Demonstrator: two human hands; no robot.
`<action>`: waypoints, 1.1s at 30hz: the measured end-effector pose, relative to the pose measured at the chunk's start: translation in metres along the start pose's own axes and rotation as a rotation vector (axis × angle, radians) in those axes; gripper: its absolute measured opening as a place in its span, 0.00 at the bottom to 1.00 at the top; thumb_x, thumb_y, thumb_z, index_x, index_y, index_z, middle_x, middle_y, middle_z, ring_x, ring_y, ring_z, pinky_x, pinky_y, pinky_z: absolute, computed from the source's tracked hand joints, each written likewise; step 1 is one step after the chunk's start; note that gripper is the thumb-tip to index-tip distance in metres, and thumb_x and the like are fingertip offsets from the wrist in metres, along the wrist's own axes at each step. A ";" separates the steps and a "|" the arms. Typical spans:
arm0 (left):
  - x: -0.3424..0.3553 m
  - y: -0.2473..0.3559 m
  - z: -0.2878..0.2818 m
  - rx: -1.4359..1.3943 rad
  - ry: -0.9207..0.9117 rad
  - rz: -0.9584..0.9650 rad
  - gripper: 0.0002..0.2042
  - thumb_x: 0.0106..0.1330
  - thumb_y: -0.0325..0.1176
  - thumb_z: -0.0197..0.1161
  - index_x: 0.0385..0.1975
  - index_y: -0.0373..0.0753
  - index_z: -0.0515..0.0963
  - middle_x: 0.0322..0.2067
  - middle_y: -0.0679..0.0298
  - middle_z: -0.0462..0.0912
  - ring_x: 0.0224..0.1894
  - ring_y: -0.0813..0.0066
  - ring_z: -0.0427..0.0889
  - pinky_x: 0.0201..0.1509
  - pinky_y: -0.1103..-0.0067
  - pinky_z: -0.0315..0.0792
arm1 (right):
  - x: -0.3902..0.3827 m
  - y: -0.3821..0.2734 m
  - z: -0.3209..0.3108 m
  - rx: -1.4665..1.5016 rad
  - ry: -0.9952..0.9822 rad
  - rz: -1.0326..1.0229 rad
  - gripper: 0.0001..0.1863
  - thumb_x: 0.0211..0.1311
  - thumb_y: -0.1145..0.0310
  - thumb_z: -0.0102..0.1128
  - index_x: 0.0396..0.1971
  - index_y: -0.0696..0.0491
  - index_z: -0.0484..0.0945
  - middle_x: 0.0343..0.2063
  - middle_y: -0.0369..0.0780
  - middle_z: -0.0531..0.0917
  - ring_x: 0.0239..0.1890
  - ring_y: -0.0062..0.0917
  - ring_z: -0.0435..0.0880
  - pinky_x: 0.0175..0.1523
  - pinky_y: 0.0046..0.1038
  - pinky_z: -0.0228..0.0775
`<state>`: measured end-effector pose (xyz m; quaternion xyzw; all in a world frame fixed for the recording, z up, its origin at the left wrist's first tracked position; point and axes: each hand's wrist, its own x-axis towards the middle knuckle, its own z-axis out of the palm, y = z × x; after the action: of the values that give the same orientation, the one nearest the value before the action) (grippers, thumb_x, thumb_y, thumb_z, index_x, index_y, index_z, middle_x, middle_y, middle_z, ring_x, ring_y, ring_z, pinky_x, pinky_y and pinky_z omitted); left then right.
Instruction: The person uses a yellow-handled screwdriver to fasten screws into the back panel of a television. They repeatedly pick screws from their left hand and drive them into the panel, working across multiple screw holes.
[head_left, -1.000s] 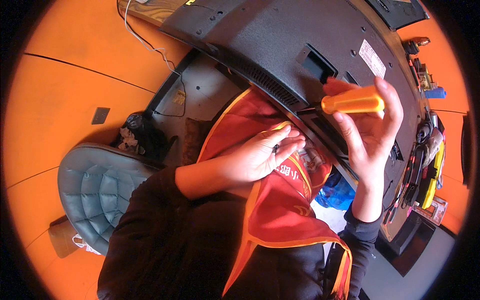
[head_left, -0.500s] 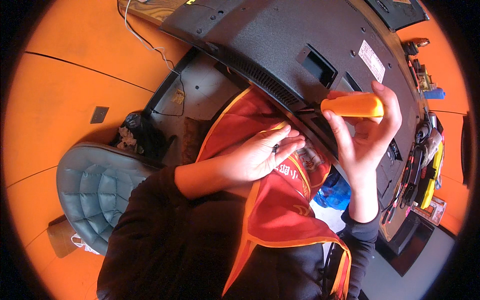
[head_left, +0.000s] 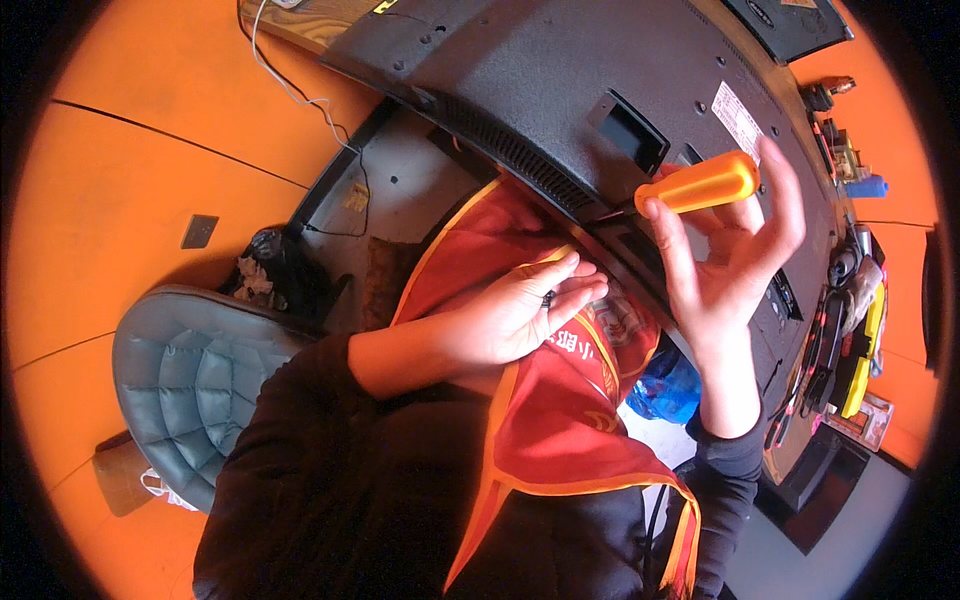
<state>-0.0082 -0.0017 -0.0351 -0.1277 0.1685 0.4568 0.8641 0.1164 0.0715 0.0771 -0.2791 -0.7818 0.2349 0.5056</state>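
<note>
My right hand grips a screwdriver by its orange handle. The dark shaft points down-left at the lower edge of a large black display panel, seen from its back, with vents, recesses and a white label. My left hand is half curled just below that edge, over a red apron with yellow trim, with small dark bits among its fingers that are too small to name.
A grey padded chair and dark bag are at left. Cables hang off the wooden desk. Tools line the desk's right side; a blue plastic bag sits below the panel; another black panel is at top right.
My right hand has shifted slightly up and left, turning the screwdriver so that its handle end now sits higher. My left hand is nearly still.
</note>
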 end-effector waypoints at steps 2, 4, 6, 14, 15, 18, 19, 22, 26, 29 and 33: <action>0.000 0.000 -0.001 -0.016 0.022 -0.004 0.08 0.62 0.32 0.51 0.35 0.33 0.69 0.36 0.57 0.74 0.42 0.67 0.75 0.50 0.81 0.72 | 0.006 0.003 -0.010 -0.013 -0.172 0.003 0.33 0.45 0.81 0.60 0.53 0.57 0.57 0.51 0.45 0.64 0.46 0.31 0.73 0.43 0.28 0.73; 0.000 0.001 -0.001 -0.009 0.030 -0.026 0.08 0.62 0.32 0.51 0.35 0.33 0.69 0.36 0.57 0.74 0.42 0.67 0.75 0.50 0.80 0.72 | 0.012 0.005 -0.020 -0.014 -0.314 0.015 0.30 0.46 0.82 0.59 0.52 0.56 0.60 0.50 0.44 0.66 0.46 0.30 0.74 0.43 0.27 0.73; 0.001 0.001 0.000 -0.002 0.041 -0.031 0.09 0.62 0.32 0.50 0.36 0.33 0.69 0.36 0.57 0.73 0.43 0.67 0.75 0.50 0.80 0.72 | 0.014 0.007 -0.025 0.061 -0.380 0.032 0.28 0.47 0.82 0.57 0.51 0.56 0.61 0.49 0.44 0.67 0.46 0.30 0.74 0.43 0.26 0.73; -0.001 0.000 0.005 -0.007 0.099 0.005 0.09 0.62 0.32 0.50 0.36 0.32 0.69 0.36 0.56 0.74 0.42 0.67 0.75 0.49 0.80 0.72 | 0.017 -0.002 -0.021 -0.190 -0.404 -0.027 0.31 0.46 0.84 0.58 0.51 0.53 0.56 0.43 0.47 0.70 0.45 0.32 0.74 0.47 0.28 0.71; -0.001 0.001 0.004 -0.008 0.085 0.002 0.09 0.62 0.32 0.50 0.36 0.32 0.69 0.35 0.56 0.74 0.42 0.67 0.75 0.50 0.80 0.72 | 0.019 -0.003 -0.023 -0.171 -0.420 -0.029 0.31 0.46 0.85 0.57 0.51 0.54 0.57 0.45 0.46 0.68 0.46 0.33 0.74 0.47 0.29 0.71; 0.000 0.001 0.004 -0.008 0.064 -0.002 0.09 0.62 0.32 0.51 0.35 0.32 0.69 0.35 0.56 0.74 0.42 0.67 0.75 0.49 0.80 0.72 | 0.018 -0.003 -0.022 0.002 -0.323 0.025 0.28 0.45 0.83 0.58 0.48 0.55 0.61 0.46 0.43 0.68 0.45 0.31 0.75 0.47 0.29 0.71; 0.000 0.000 0.004 -0.007 0.071 0.005 0.09 0.62 0.32 0.51 0.35 0.32 0.69 0.35 0.56 0.74 0.42 0.67 0.75 0.49 0.80 0.72 | 0.013 -0.003 -0.017 0.034 -0.214 0.063 0.26 0.43 0.81 0.61 0.47 0.56 0.65 0.46 0.43 0.71 0.44 0.29 0.76 0.47 0.28 0.71; 0.001 -0.001 0.004 0.031 0.047 0.012 0.11 0.62 0.33 0.52 0.37 0.32 0.69 0.37 0.56 0.74 0.43 0.67 0.74 0.47 0.82 0.72 | -0.001 -0.003 -0.009 -0.201 -0.100 -0.086 0.27 0.40 0.79 0.64 0.45 0.55 0.68 0.42 0.43 0.75 0.41 0.31 0.78 0.45 0.27 0.71; 0.001 -0.001 0.004 0.048 0.076 0.003 0.09 0.62 0.32 0.52 0.35 0.33 0.69 0.36 0.56 0.74 0.44 0.66 0.74 0.49 0.81 0.71 | -0.007 -0.011 -0.014 -0.235 -0.152 -0.093 0.25 0.38 0.77 0.67 0.41 0.56 0.71 0.38 0.42 0.78 0.39 0.30 0.79 0.43 0.25 0.71; -0.004 0.000 0.007 0.108 0.125 -0.017 0.15 0.63 0.36 0.49 0.43 0.31 0.67 0.44 0.52 0.71 0.47 0.66 0.72 0.50 0.81 0.70 | -0.005 -0.027 -0.039 -0.045 -0.096 -0.025 0.31 0.46 0.79 0.59 0.51 0.47 0.56 0.38 0.50 0.75 0.38 0.36 0.78 0.43 0.31 0.72; -0.022 0.007 0.020 0.234 -0.056 -0.192 0.20 0.66 0.40 0.42 0.46 0.27 0.64 0.47 0.49 0.69 0.52 0.61 0.68 0.57 0.75 0.64 | -0.016 -0.036 -0.076 -0.123 0.194 0.023 0.33 0.53 0.80 0.51 0.57 0.42 0.49 0.39 0.55 0.73 0.41 0.39 0.77 0.45 0.37 0.72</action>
<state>-0.0218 -0.0067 -0.0087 -0.0289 0.1835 0.3529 0.9170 0.1845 0.0404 0.1189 -0.3398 -0.7390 0.1641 0.5581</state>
